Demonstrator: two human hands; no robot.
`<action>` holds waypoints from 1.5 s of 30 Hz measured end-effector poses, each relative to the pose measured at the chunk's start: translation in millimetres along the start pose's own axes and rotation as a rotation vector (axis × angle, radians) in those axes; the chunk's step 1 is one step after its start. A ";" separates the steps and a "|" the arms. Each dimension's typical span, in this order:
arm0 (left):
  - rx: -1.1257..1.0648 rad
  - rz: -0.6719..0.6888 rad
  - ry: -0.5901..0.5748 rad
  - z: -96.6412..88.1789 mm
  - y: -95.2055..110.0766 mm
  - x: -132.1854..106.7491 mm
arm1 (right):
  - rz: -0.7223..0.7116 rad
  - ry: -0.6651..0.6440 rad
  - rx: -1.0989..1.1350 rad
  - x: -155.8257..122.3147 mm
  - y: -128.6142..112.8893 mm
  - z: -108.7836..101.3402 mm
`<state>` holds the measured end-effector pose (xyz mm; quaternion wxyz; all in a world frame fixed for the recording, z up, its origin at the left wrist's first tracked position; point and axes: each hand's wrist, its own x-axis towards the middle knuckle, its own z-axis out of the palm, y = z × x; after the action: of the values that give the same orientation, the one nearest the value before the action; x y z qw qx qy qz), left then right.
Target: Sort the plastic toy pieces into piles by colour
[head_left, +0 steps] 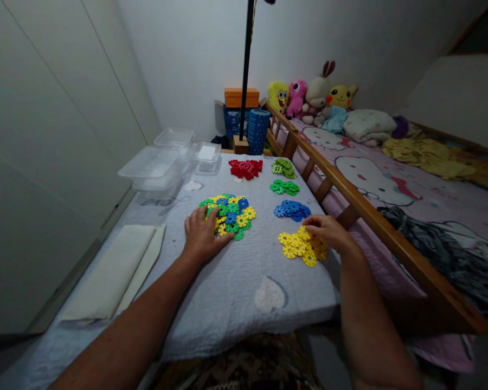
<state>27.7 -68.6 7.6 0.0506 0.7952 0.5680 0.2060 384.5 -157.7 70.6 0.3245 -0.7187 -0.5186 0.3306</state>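
A mixed pile of yellow, blue and green flower-shaped plastic pieces [232,212] lies in the middle of a grey padded mat [244,281]. My left hand [202,234] rests on the pile's near left edge, fingers spread flat over the pieces. My right hand [329,232] sits at the far edge of a sorted yellow pile [299,248], fingers curled together over the pieces; what they hold is hidden. Beyond lie sorted piles: blue [291,210], dark green [284,187], light green [283,168] and red [246,168].
Clear plastic containers [154,168] stand at the mat's far left. A folded cream cloth [114,271] lies at the left. A wooden bed rail [350,200] runs along the right, with a bed and plush toys [309,97] behind. A black pole [246,70] rises at the back.
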 end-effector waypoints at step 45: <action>0.006 -0.037 -0.066 -4.5 4.3 -9.2 | -0.469 0.125 -0.562 25.3 -61.0 175.8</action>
<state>27.3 -79.3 10.6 0.0707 0.7912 0.5811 0.1771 215.6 -96.3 16.1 0.2127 -0.6602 -0.7188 0.0475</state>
